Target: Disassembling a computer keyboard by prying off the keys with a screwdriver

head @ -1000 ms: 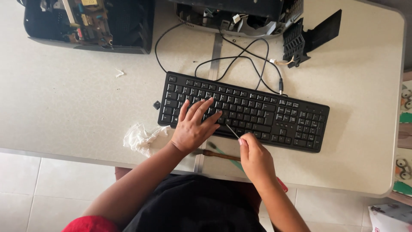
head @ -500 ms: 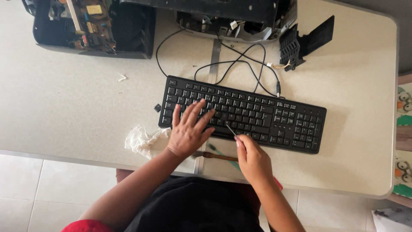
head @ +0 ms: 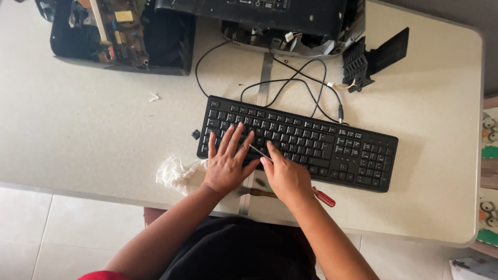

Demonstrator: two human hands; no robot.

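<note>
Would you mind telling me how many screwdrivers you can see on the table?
2. A thin-shafted tool, likely a small screwdriver, sits in the right hand over the keyboard; a red-handled screwdriver lies on the table, partly hidden under that hand.

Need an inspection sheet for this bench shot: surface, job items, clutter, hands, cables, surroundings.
Surface: pale table, lightly littered.
Job's things: black keyboard; thin metal tool angled onto its keys.
Clutter: crumpled white cloth, loose black key, red-handled screwdriver, opened black device, black bracket.
Hands: left hand flat on the keys; right hand holds the tool.
Cables: black cable looped behind the keyboard.
Surroundings: tiled floor.
</note>
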